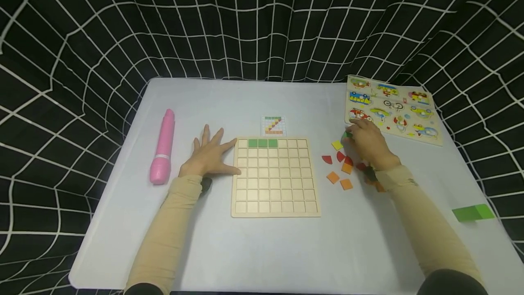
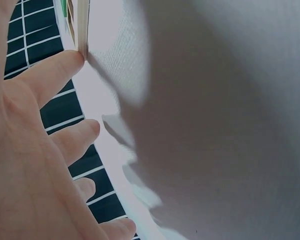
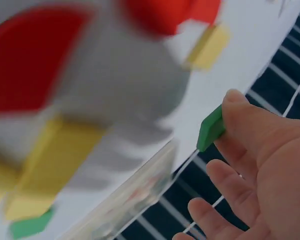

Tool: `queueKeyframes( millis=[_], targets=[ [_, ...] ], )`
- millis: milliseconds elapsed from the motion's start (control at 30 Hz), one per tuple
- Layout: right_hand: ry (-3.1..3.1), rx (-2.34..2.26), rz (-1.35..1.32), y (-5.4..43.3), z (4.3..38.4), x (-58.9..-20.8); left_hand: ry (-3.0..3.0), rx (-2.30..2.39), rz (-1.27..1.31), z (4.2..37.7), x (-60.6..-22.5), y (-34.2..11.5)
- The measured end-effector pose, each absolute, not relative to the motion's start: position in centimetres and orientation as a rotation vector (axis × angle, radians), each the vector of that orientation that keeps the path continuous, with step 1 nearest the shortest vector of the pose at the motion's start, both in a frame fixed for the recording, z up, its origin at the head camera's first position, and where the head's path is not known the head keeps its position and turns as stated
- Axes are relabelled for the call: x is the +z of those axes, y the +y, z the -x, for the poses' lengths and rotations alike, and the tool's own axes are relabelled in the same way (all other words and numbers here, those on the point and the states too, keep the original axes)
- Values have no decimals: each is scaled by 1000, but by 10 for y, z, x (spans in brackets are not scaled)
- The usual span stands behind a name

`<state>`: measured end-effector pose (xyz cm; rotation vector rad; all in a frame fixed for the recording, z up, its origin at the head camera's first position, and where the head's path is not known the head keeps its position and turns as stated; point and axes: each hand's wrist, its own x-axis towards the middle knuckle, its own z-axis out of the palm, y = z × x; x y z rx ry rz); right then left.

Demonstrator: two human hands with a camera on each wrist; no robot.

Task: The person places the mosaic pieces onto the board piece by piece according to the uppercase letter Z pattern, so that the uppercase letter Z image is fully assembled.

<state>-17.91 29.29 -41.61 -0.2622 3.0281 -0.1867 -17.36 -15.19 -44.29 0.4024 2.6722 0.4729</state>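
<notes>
A wooden grid board (image 1: 276, 181) lies mid-table, with several green tiles (image 1: 263, 143) in its top row. Fingers spread, my left hand (image 1: 209, 155) touches the board's left edge with thumb and index finger; the left wrist view shows a fingertip against that edge. To the board's right, my right hand (image 1: 370, 144) pinches a green tile (image 3: 211, 130) between thumb and finger, held above the table. Around that hand lie red quarter-round pieces (image 1: 327, 160), orange squares (image 1: 346, 184) and a yellow square (image 1: 337, 145). The right forearm hides part of the pile.
A small pattern card (image 1: 274, 126) touches or nearly touches the board's far edge. At the back right lies a vehicle puzzle board (image 1: 393, 108). A pink wand-shaped object (image 1: 163, 147) is at the left, and a green block (image 1: 473, 213) near the right edge.
</notes>
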Motion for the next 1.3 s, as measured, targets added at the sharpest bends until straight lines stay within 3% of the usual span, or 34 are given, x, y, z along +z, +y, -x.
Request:
queueKeyframes(
  millis=[733, 1300],
  targets=[
    [2997, -98, 851, 169, 201, -421, 2676, 495, -411, 175, -443, -153],
    [2942, -113, 917, 148, 204, -429, 2681, 491, -400, 175, -442, -152]
  ],
)
